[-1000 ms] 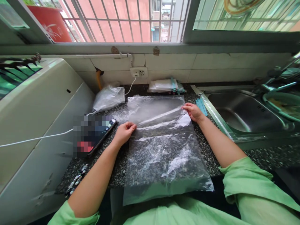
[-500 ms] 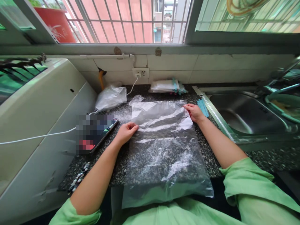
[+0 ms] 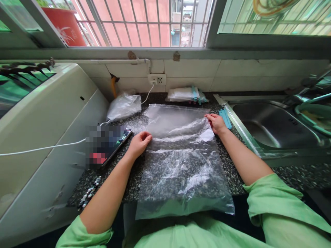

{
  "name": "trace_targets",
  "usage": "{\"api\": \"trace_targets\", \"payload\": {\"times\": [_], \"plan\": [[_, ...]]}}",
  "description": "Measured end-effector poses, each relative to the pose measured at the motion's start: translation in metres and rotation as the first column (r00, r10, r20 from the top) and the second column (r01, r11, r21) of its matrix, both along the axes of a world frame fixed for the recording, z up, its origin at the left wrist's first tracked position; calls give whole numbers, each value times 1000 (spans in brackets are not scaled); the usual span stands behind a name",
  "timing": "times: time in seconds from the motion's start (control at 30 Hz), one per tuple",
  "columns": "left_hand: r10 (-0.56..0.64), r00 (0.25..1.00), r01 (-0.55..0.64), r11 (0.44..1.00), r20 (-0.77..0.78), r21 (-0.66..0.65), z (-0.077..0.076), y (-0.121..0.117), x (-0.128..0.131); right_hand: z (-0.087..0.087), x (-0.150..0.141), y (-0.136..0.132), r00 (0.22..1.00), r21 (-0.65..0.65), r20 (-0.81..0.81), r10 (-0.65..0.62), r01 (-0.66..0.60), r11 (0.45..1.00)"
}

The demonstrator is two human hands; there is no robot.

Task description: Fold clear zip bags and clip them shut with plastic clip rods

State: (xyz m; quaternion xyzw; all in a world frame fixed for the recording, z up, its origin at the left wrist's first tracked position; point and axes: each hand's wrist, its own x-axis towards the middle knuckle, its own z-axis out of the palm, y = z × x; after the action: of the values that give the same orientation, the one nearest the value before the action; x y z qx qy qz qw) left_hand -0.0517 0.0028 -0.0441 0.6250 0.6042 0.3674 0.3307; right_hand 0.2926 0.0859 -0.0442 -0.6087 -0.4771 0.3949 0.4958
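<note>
A large clear plastic bag [image 3: 181, 165] lies flat over the dark speckled counter, its near end hanging past the front edge towards my green clothing. My left hand [image 3: 139, 143] pinches the bag's left edge between thumb and fingers. On the opposite edge, higher up, my right hand [image 3: 216, 123] grips the film with its fingertips. A small white patch [image 3: 207, 135] shows on the bag near my right hand. Just beyond that hand lie several light-blue strips [image 3: 225, 119].
To the left are a phone [image 3: 111, 146] with a white cable and a crumpled white plastic bag [image 3: 124, 107]. Folded clear bags with blue strips [image 3: 186, 94] rest by the wall below a socket [image 3: 157, 80]. A steel sink [image 3: 274, 124] is on the right, a pale appliance [image 3: 85, 93] far left.
The bag's far end now lies flatter and reaches a little further towards the wall, and its near end has drawn up slightly. Both hands keep their holds.
</note>
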Motion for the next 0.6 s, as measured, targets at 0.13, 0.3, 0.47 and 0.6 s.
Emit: {"api": "trace_targets", "payload": {"times": [0.13,0.3,0.47,0.6], "plan": [[105,987,-82,981,-123,177,4,-15,-2,5,1,-8,993,36,110,-43,40,999],[-84,855,353,817,-512,456,12,-76,-24,20,25,-73,756,268,655,-21,-206,941],[-54,655,606,633,-753,482,3,-136,-58,20,62,-179,306,343,936,-173,-683,645],[-38,639,645,571,-768,508,-7,-157,-67,9,73,-238,259,360,932,-254,-750,554]]}}
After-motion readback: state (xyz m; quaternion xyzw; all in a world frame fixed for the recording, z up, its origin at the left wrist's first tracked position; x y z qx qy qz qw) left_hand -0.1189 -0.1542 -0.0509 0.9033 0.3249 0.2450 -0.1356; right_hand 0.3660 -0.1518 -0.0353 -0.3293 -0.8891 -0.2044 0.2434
